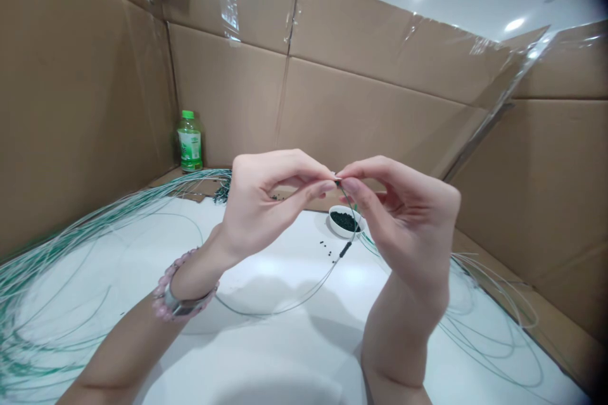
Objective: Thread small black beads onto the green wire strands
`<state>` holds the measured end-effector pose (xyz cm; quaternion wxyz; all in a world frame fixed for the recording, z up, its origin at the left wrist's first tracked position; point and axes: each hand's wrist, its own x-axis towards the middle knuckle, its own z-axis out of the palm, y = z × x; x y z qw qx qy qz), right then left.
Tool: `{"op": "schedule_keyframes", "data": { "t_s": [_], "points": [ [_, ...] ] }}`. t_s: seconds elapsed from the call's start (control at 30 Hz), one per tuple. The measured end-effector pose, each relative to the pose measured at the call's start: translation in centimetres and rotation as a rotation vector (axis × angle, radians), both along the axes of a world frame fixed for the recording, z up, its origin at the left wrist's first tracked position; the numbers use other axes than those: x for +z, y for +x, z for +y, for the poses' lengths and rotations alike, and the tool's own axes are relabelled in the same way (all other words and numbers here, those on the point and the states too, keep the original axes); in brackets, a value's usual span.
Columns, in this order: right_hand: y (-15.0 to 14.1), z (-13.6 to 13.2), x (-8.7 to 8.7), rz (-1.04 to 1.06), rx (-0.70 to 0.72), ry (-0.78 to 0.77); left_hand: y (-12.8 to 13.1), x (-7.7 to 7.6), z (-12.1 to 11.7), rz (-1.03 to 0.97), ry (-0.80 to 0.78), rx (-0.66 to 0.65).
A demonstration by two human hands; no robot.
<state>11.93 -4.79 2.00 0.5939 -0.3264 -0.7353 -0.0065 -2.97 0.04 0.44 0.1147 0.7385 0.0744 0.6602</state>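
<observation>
A thin green cord [327, 276] with a small black bead [345, 250] on it hangs down from the fingertips. The left hand [270, 202] and right hand [408, 218] are both closed small, and each pinches the top of the cord between finger and thumb. The cord runs down and to the left, past a white bowl [346, 223] of black beads, toward the middle of the white worktop [280, 272].

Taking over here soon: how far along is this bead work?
Done, it seems: the green strands piled at left, and one strand already carries a dark bead. In hand: the left hand and right hand pinch that strand's end. Remaining: the bowl still holds dark beads, and pale strands lie at right.
</observation>
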Motion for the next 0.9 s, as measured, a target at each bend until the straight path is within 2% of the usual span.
{"op": "schedule_keyframes", "data": {
  "t_s": [0.33,0.67,0.9],
  "points": [
    [-0.4,0.1,0.0,-0.011,-0.003,0.072,0.0,0.1,-0.3,-0.010,0.001,0.060],
    [-0.3,0.7,-0.1,-0.002,0.030,0.045,0.1,-0.1,-0.4,-0.022,-0.030,0.079],
    [-0.7,1.0,-0.2,0.047,0.039,0.063,0.3,0.0,0.0,-0.068,-0.134,0.005]
  ]
}}
